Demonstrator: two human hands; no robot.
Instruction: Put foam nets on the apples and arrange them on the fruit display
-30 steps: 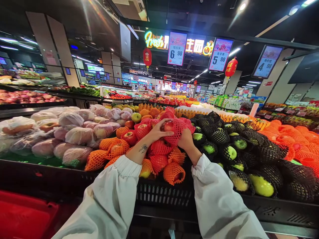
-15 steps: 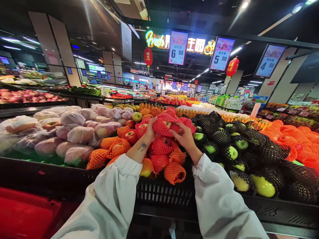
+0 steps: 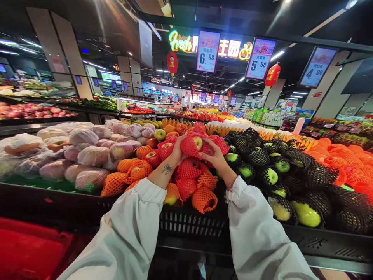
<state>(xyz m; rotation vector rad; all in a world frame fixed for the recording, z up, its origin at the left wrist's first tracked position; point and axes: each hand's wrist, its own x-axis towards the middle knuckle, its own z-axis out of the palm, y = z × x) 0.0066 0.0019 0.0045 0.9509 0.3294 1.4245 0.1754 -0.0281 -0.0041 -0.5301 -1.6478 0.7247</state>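
Observation:
A red-and-yellow apple in a red foam net point(image 3: 191, 143) is held up above the pile, its bare end showing through the net's opening. My left hand point(image 3: 176, 151) is closed round its left side. My right hand point(image 3: 215, 154) grips the right side, thumb and fingers on the net; some fingertips are hidden behind it. Just beneath sit more netted apples, one in a red net point(image 3: 187, 188) and one in an orange net point(image 3: 204, 200).
Left of the pile lie large fruits in thin white wrapping point(image 3: 94, 151). Green apples in black nets point(image 3: 271, 177) fill the right side. A black crate wall point(image 3: 192, 223) runs along the front, and a red bin point(image 3: 32, 249) stands low at the left.
The apple has turned in my hands, so its yellow-red end now shows more plainly through the net. My right fingers have shifted slightly, and the view has tilted a little.

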